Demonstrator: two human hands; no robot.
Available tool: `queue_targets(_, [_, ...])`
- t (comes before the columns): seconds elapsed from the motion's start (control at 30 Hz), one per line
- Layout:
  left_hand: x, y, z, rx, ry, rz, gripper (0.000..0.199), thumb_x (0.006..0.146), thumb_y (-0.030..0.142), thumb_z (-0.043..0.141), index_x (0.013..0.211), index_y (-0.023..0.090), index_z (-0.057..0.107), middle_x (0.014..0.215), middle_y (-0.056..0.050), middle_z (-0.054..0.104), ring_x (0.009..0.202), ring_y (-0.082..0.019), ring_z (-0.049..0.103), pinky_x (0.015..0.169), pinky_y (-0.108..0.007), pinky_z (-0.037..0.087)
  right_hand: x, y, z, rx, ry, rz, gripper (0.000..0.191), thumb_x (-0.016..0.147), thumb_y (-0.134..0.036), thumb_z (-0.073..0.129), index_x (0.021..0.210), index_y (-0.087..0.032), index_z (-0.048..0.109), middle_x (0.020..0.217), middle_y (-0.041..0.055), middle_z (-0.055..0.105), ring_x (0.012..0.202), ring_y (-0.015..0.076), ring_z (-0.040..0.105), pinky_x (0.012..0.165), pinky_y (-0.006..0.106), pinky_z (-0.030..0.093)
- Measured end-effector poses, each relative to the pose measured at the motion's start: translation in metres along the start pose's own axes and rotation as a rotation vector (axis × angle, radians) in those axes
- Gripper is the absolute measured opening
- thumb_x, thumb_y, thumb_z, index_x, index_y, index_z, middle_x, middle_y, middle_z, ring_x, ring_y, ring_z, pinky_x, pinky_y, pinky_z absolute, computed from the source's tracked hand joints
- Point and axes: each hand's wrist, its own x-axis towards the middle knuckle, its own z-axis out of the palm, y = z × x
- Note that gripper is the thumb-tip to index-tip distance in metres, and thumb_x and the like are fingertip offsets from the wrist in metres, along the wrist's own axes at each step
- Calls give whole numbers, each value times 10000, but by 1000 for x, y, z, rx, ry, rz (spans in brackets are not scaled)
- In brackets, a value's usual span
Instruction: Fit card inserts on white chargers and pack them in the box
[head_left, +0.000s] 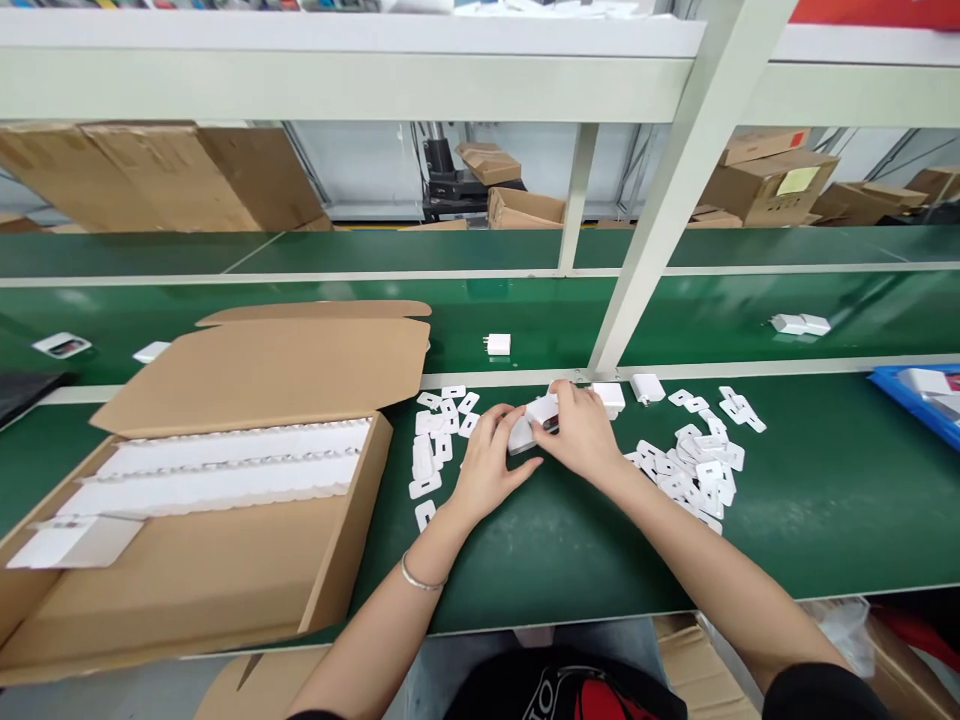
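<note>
Near the middle of the green table, my left hand (487, 460) has its fingers and thumb closed on the left side of a small white box (520, 436). From above and the right, my right hand (581, 430) grips another white piece (543, 408) against that box; the fingers partly cover both. Just behind my right hand lie a white charger (609, 398) and a second charger (647, 389) with its prongs showing. Flat white inserts (448, 420) lie scattered left of my hands, and a larger pile of inserts (697, 465) lies on the right.
An open cardboard box (202, 585) with white boxes in rows stands on the left. A slanted metal post (660, 200) rises behind my hands. On the green belt (375, 290) sits a white charger (498, 344). A blue tray (919, 405) lies at the far right.
</note>
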Motion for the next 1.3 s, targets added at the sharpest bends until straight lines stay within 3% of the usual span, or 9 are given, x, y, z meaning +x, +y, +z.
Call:
queue_targets(0.1, [-3,8,2,-111,-43,43,530,951,237,650,1452,243,477,1423,-142,523,1260,-281,607,981,-405,556,-25,-28,-4,118,-16,66,278,869,-344,673,1057,-181,547,916,100,687,884,307,670,936,474,474])
queue_targets(0.2, [-6,12,3,-194,-66,63,276,1013,240,575,1288,233,571,1281,-113,632,1142,-254,670,910,-375,571,-49,-33,-14,271,-119,83,321,872,-371,702,1089,-203,537,948,80,694,882,284,677,886,446,505])
queue_targets(0.33, [-8,18,2,-308,-27,15,227,1033,325,603,1240,233,594,1225,-106,672,1160,-256,676,951,-391,568,-80,13,-37,405,-213,136,442,935,-431,697,1300,-238,538,1177,95,697,1059,270,688,893,405,555])
queue_targets(0.4, [-8,22,2,-371,-27,-7,234,1034,336,605,1245,236,595,1265,-112,667,1207,-259,664,975,-394,565,-92,48,-46,178,-176,188,335,913,-331,707,1218,-217,631,1187,123,665,1118,314,650,945,461,544])
queue_targets(0.53, [-11,33,2,-534,-68,-79,271,1053,358,573,1298,243,561,1381,-124,633,1292,-262,634,1011,-399,559,-100,106,-55,-63,-322,146,339,857,-208,692,1195,-228,712,1244,135,634,1092,331,620,927,484,538])
queue_targets(0.83, [-11,37,2,-602,-139,-78,264,1072,397,532,1281,238,555,1292,-117,637,1180,-243,655,988,-378,545,-69,130,-54,126,-460,70,165,894,-337,632,987,-205,663,1038,98,684,953,252,643,785,360,515])
queue_targets(0.97, [-11,36,3,-600,-165,-104,268,1071,410,531,1271,233,553,1251,-106,641,1138,-234,653,988,-370,530,-61,131,-47,119,-434,89,205,929,-383,605,1006,-209,681,1000,83,708,804,213,653,685,326,493])
queue_targets(1.17, [-12,36,6,-594,-202,-209,286,1063,436,531,1265,233,544,1205,-94,641,1032,-225,646,888,-347,519,-61,129,-37,47,-275,149,348,1031,-323,396,1010,-181,713,1075,142,725,880,275,685,751,390,501])
queue_targets(1.3, [-14,34,6,-640,-196,-272,299,1062,476,528,1233,230,535,1143,-79,623,985,-220,617,869,-346,500,-71,105,-47,193,-97,204,370,1047,-348,404,1119,-190,732,1050,131,715,861,257,684,763,391,528])
